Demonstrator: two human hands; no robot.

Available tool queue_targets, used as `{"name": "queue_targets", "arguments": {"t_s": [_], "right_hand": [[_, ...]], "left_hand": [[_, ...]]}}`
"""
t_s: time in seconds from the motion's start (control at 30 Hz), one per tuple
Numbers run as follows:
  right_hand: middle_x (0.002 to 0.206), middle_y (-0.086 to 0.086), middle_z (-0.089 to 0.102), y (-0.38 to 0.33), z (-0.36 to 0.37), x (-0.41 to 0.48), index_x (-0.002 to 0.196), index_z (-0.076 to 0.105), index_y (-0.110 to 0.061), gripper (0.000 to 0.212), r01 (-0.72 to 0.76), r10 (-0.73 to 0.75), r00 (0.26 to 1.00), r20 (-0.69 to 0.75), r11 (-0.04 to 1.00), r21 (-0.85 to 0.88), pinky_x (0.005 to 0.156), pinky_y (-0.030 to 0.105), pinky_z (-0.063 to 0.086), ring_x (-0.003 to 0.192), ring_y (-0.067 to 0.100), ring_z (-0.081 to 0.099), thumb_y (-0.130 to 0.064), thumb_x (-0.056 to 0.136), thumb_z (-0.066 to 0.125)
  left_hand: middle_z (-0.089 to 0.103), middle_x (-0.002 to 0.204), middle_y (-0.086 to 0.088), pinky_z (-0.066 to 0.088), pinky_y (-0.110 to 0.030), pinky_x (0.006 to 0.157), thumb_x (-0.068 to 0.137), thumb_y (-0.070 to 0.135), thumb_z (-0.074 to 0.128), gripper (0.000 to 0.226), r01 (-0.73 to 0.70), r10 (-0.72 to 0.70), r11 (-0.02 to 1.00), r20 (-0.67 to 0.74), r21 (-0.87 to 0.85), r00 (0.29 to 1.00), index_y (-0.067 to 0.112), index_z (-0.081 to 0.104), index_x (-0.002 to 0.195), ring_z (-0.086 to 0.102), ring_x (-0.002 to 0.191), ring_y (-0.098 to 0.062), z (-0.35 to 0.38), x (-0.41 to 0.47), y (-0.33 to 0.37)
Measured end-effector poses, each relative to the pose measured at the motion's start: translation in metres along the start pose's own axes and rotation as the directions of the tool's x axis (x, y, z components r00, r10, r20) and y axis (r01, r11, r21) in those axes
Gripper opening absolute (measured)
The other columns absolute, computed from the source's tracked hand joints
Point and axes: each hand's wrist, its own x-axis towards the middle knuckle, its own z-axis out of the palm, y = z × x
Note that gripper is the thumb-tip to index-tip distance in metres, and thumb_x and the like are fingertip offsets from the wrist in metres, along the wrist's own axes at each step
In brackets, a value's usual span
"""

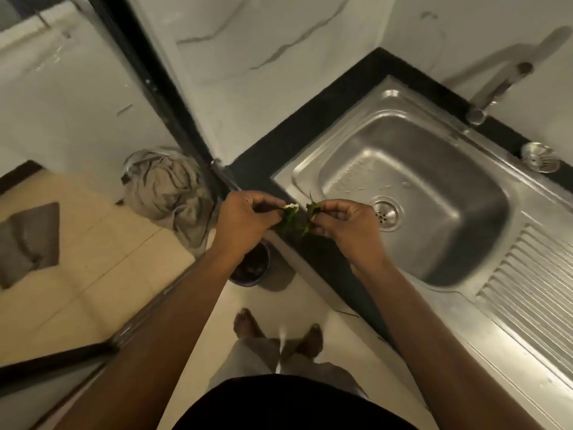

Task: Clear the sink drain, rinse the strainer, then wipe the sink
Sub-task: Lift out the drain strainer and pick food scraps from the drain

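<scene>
Right now your left hand (248,217) and right hand (342,217) both pinch a clump of wet green leafy scraps (293,220), with a small pale bit at its top, held between them in the air over the front edge of the black tabletop (263,156), just left of the sink (440,169). The scraps look limp, light and slippery, likely to tear or drip apart, so keep your fingertips closed on the bulk of the clump and not on loose ends. Below your left wrist a small dark bin (252,270) stands on the floor, a likely place to drop them. The drain (386,214) sits open in the basin, just right of your right hand, and the strainer (541,158) lies apart on the tabletop behind the sink's far rim, near the tap (496,88). You have free room above the basin and floor; mind the tabletop's edge and the bundled cloth (167,187) on the floor at left.
</scene>
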Motion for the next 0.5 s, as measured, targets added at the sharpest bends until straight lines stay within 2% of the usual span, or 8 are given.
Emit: {"name": "queue_targets", "arguments": {"t_s": [0.1,0.17,0.27,0.33,0.4,0.5], "right_hand": [[0.083,0.004,0.082,0.002,0.045,0.0,0.095,0.082,-0.017,0.013,0.013,-0.007,0.997,0.075,0.997,-0.082,0.074,0.031,0.066,0.074,0.019,0.079,-0.006,0.088,0.081],[0.083,0.003,0.082,0.008,0.072,-0.001,0.097,0.083,-0.017,0.012,0.017,-0.001,0.992,0.124,0.992,-0.125,0.071,0.026,0.064,0.073,0.015,0.078,-0.008,0.088,0.081],[0.09,0.007,0.082,0.026,0.112,0.0,0.104,0.081,-0.011,0.015,-0.019,0.049,0.985,0.164,0.983,-0.18,0.079,0.032,0.066,0.082,0.019,0.08,-0.008,0.089,0.081],[0.092,0.01,0.081,0.042,0.136,0.005,0.104,0.081,-0.009,0.016,-0.082,0.115,0.983,0.145,0.973,-0.217,0.081,0.036,0.067,0.081,0.018,0.08,-0.007,0.089,0.081],[0.092,0.012,0.081,0.061,0.16,0.012,0.102,0.081,-0.01,0.014,-0.145,0.179,0.975,0.128,0.959,-0.243,0.082,0.038,0.066,0.08,0.021,0.08,-0.008,0.088,0.082],[0.09,0.01,0.08,0.092,0.189,0.025,0.1,0.08,-0.01,0.013,-0.209,0.245,0.964,0.101,0.938,-0.278,0.08,0.039,0.067,0.084,0.025,0.08,-0.006,0.088,0.082]], "left_hand": [[0.084,0.085,0.006,0.066,-0.028,0.077,0.085,0.011,0.087,0.014,0.067,-0.068,0.998,-0.081,-0.014,0.994,0.021,0.087,0.094,0.081,0.08,-0.013,-0.038,-0.01,-0.026],[0.084,0.085,0.003,0.065,-0.025,0.074,0.085,0.011,0.086,0.012,0.11,-0.112,0.994,-0.103,-0.025,0.988,0.017,0.086,0.096,0.081,0.077,-0.013,-0.06,-0.017,-0.046],[0.082,0.085,0.007,0.059,-0.013,0.067,0.086,0.011,0.085,0.013,0.182,-0.183,0.983,-0.125,-0.024,0.975,0.02,0.085,0.094,0.077,0.072,-0.001,-0.089,-0.026,-0.085],[0.08,0.081,0.011,0.058,-0.013,0.065,0.086,0.008,0.085,0.018,0.241,-0.244,0.97,-0.128,-0.038,0.961,0.026,0.084,0.089,0.075,0.069,0.0,-0.102,-0.028,-0.112],[0.08,0.077,0.01,0.063,-0.021,0.066,0.086,0.005,0.084,0.023,0.29,-0.296,0.955,-0.136,-0.063,0.945,0.028,0.082,0.085,0.078,0.07,-0.008,-0.112,-0.027,-0.141],[0.081,0.081,-0.002,0.069,-0.04,0.075,0.085,0.004,0.084,0.015,0.354,-0.359,0.933,-0.156,-0.062,0.92,0.019,0.084,0.091,0.081,0.075,-0.021,-0.12,-0.026,-0.183]]}}
